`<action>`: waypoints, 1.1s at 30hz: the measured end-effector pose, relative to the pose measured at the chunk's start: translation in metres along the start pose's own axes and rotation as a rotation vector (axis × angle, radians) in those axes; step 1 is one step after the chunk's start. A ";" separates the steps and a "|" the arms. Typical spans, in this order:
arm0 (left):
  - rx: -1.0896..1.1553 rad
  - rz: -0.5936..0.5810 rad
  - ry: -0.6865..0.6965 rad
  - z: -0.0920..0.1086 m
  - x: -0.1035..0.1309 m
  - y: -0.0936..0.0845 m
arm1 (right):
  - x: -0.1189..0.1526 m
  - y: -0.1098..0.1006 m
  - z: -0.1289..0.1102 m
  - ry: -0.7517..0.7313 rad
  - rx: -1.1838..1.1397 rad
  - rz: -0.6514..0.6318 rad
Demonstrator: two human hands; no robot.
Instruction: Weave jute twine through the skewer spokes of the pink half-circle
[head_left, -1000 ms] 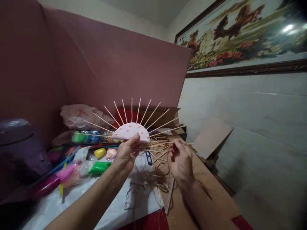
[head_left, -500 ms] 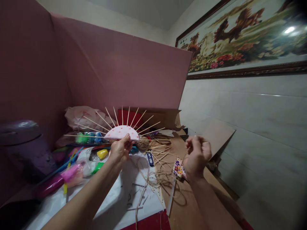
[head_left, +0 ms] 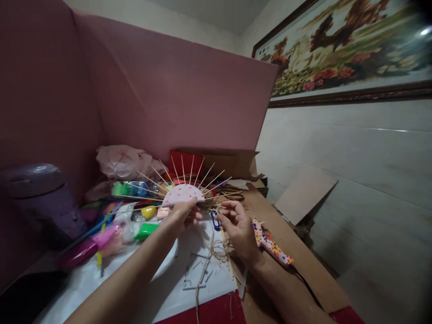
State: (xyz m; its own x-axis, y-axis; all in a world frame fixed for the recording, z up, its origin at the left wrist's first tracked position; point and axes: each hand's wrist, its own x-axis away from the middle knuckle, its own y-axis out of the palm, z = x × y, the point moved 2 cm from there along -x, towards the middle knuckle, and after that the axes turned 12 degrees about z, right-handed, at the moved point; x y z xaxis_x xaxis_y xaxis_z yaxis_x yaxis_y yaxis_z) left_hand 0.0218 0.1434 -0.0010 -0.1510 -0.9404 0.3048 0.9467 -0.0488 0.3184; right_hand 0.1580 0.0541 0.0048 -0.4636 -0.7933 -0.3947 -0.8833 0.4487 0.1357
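A white half-disc with pink dots (head_left: 182, 194) has thin wooden sticks fanning out from its curved edge. My left hand (head_left: 188, 213) pinches its straight lower edge. To the right, my right hand (head_left: 234, 225) has its fingers bent together near the half-disc; what they hold, if anything, is too small to make out. Beneath the hands lies a loose tangle of twine (head_left: 218, 252). A glue gun with a flowered pattern (head_left: 272, 245) rests on the brown board just right of my right wrist.
Colourful clay packets, among them a green one (head_left: 146, 231), lie at the left beside a purple bin (head_left: 40, 207). Cardboard (head_left: 229, 164) stands behind the half-disc. A flat panel (head_left: 305, 193) leans against the right wall.
My right hand has moved left and down, close to the half-disc, uncovering the glue gun. The half-disc and my left hand sit slightly further right and lower in view.
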 end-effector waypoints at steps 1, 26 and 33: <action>-0.083 -0.039 -0.011 0.000 0.004 0.004 | 0.001 0.000 0.000 -0.034 0.038 0.011; -0.271 -0.504 0.287 0.022 0.041 0.032 | 0.004 -0.008 -0.013 -0.390 0.407 0.042; -0.356 -0.499 0.276 0.021 0.038 0.031 | 0.002 -0.009 -0.015 -0.498 0.441 -0.012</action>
State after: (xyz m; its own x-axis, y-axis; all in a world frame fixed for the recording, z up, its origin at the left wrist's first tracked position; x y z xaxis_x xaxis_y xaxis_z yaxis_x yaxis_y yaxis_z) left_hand 0.0396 0.1135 0.0392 -0.5615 -0.8254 -0.0579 0.8254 -0.5637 0.0315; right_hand 0.1641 0.0423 0.0163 -0.2727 -0.5619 -0.7810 -0.7282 0.6511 -0.2141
